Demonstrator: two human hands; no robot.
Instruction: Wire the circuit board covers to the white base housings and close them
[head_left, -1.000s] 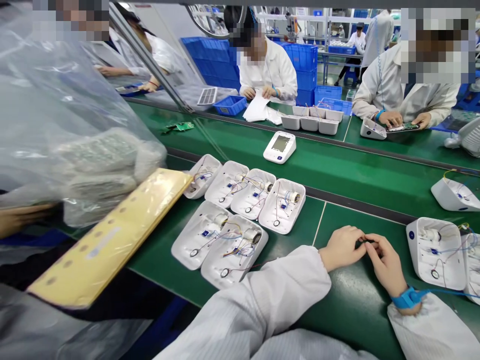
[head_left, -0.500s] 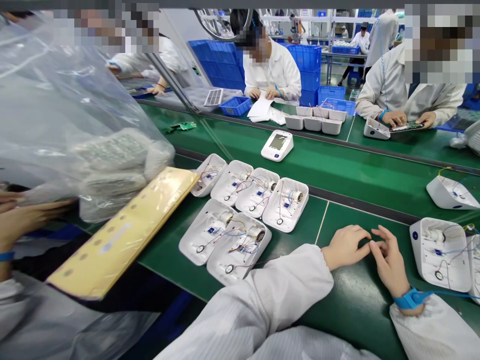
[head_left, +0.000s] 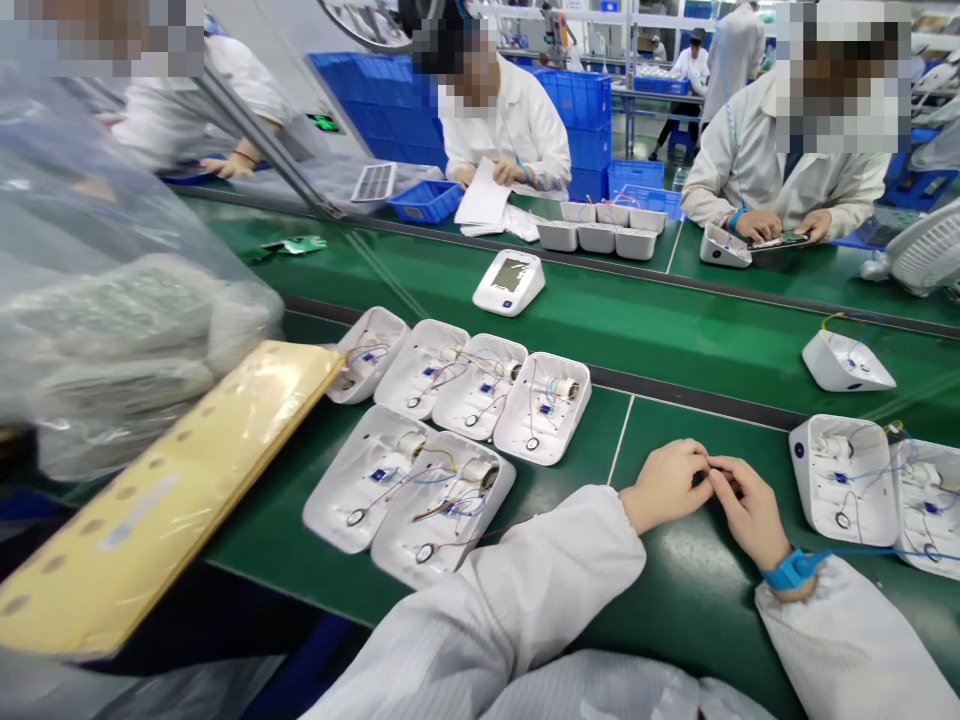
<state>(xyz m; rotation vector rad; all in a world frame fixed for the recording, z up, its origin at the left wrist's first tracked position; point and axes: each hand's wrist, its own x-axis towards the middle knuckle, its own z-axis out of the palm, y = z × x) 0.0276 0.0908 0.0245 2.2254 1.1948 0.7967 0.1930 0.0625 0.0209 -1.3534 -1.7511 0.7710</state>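
My left hand (head_left: pixel 666 484) and my right hand (head_left: pixel 750 508) meet fingertip to fingertip just above the green bench. Both have curled, closed fingers; anything pinched between them is hidden or too small to name. A blue wrist strap (head_left: pixel 792 571) with a cord circles my right wrist. To the right of my hands sits an open white plastic housing (head_left: pixel 847 485) with wires inside, and another housing (head_left: pixel 930 505) stands against it. On my left are several similar housings, the nearest being a wired white shell (head_left: pixel 543 408) and a larger-looking one (head_left: pixel 442 510) beside my left sleeve.
A white monitor with a screen (head_left: pixel 508 283) stands on the green belt (head_left: pixel 645 325) beyond the bench. One more housing (head_left: pixel 847 358) lies there at right. A yellow board (head_left: pixel 165 490) and a clear plastic bag (head_left: pixel 135 300) jut in from the left. Co-workers sit opposite.
My view has turned, so most things sit further left. My right fingers, raised and partly spread before, have curled down against the left fingertips. The yellow board at left has moved lower left.
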